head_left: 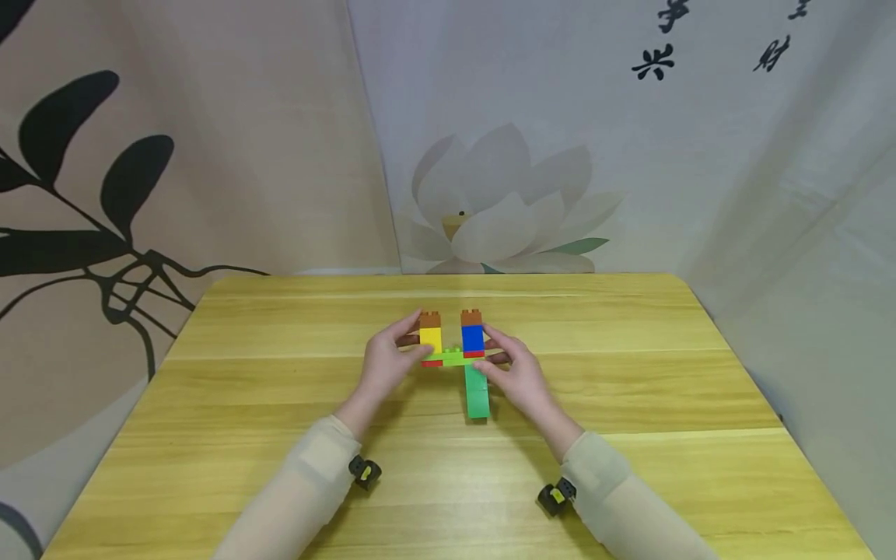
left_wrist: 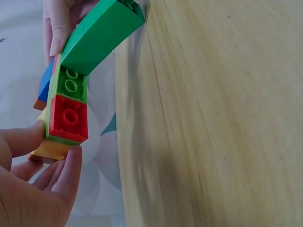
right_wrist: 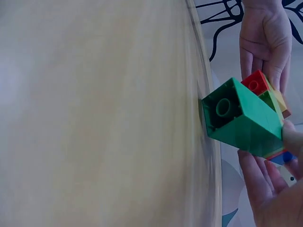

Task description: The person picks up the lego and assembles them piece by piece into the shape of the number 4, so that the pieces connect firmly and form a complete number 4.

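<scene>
Both hands hold one toy building-brick model, its hollow undersides facing the wrist cameras. The left hand [head_left: 385, 362] pinches its left end, around a yellow brick [head_left: 430, 339] topped by a brown brick [head_left: 430, 320]. A red brick [left_wrist: 69, 116] is fixed under that end of the lime-green crosspiece [head_left: 453, 358]. My right hand [head_left: 521, 375] grips the right end, where a blue brick [head_left: 473, 337] stands between a brown one [head_left: 471, 317] and a thin red layer [head_left: 474, 354]. From that end a green brick column [head_left: 477, 393] extends toward the person.
A wood-grain table [head_left: 266, 389] lies beneath the hands. Behind it hangs a pale curtain [head_left: 280, 155] printed with leaves, a lotus and characters. Small black devices are strapped at the left cuff [head_left: 365, 472] and right cuff [head_left: 556, 496].
</scene>
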A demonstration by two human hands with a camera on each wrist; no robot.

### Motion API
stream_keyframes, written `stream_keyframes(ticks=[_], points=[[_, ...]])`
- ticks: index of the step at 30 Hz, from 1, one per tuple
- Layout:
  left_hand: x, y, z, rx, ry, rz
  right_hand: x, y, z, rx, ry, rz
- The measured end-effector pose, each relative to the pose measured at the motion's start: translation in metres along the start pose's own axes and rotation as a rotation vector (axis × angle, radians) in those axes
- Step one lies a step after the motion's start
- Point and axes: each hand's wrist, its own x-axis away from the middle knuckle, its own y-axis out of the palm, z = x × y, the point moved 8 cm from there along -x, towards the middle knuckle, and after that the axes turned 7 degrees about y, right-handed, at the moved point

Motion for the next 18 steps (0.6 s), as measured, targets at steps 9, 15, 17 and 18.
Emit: stream_keyframes(ticks=[9,15,17,18], points=[[0.001,0.004,-0.005,0.003,-0.035,0.001,0.002,-0.003,-0.004,0.034,-0.041,0.041],[0.000,0.009,-0.012,-0.028,-0.068,-0.027,0.000,-0.002,-0.001,0.070,0.012,0.022],[0.000,0.011,-0.014,-0.034,-0.084,-0.040,-0.001,-0.001,0.002,0.069,0.046,0.005],[0.000,0.012,-0.015,-0.036,-0.092,-0.048,-0.002,0.000,0.005,0.061,0.065,-0.008]])
